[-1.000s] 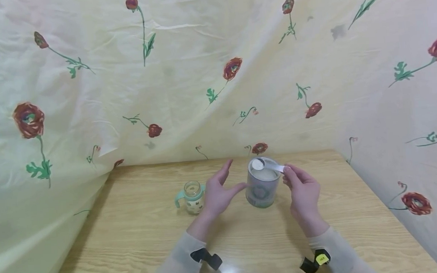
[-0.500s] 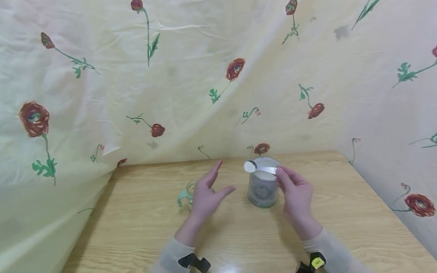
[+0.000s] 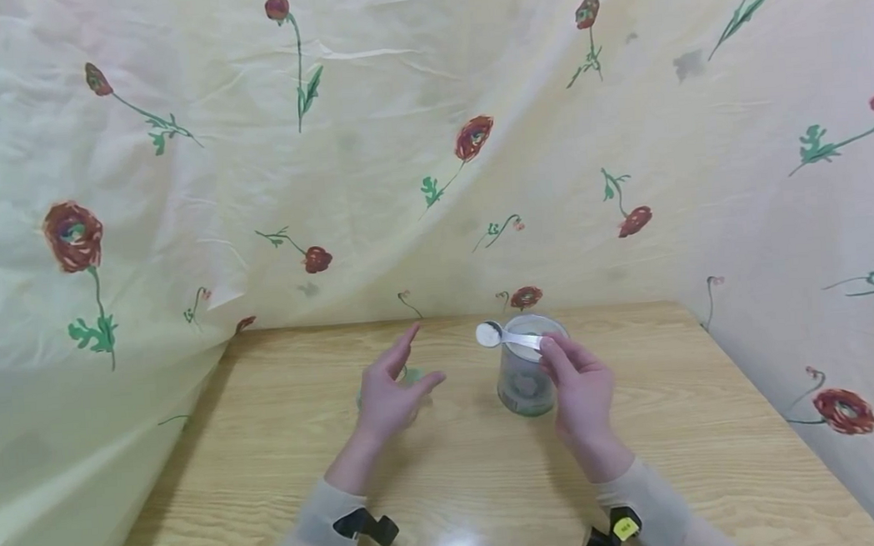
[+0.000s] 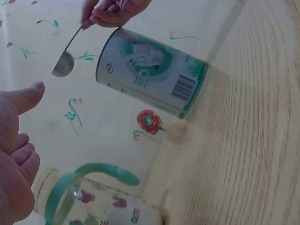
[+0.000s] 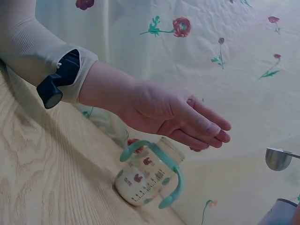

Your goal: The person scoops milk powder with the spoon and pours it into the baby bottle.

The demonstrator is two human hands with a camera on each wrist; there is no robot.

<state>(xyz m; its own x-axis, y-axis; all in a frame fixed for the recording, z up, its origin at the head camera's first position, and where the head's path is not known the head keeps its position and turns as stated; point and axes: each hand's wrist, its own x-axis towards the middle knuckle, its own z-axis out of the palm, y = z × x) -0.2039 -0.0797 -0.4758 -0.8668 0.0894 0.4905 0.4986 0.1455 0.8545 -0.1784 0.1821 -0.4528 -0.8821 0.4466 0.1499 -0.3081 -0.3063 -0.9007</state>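
My right hand (image 3: 583, 389) pinches the handle of a metal measuring scoop (image 3: 489, 334) heaped with white powder. The scoop's bowl is level, just left of a tin (image 3: 522, 385) with an open top and pale contents. Its barcode and green base band show in the left wrist view. Fingers straight and thumb spread, my left hand (image 3: 388, 397) hovers by a clear baby bottle (image 5: 143, 180) with mint-green handles (image 4: 105, 171). It appears apart from the bottle, which it mostly hides in the head view. A whitish content fills the bottle's lower part in the right wrist view.
Both objects stand on a light wood-grain table (image 3: 450, 489). Behind and beside it hangs a cream cloth (image 3: 371, 185) printed with red flowers. Each wrist carries a small black camera (image 3: 366, 526) on a strap.
My right hand has carried the filled scoop left, from over the tin to past its rim. My left hand has moved left, away from the tin and in front of the bottle.
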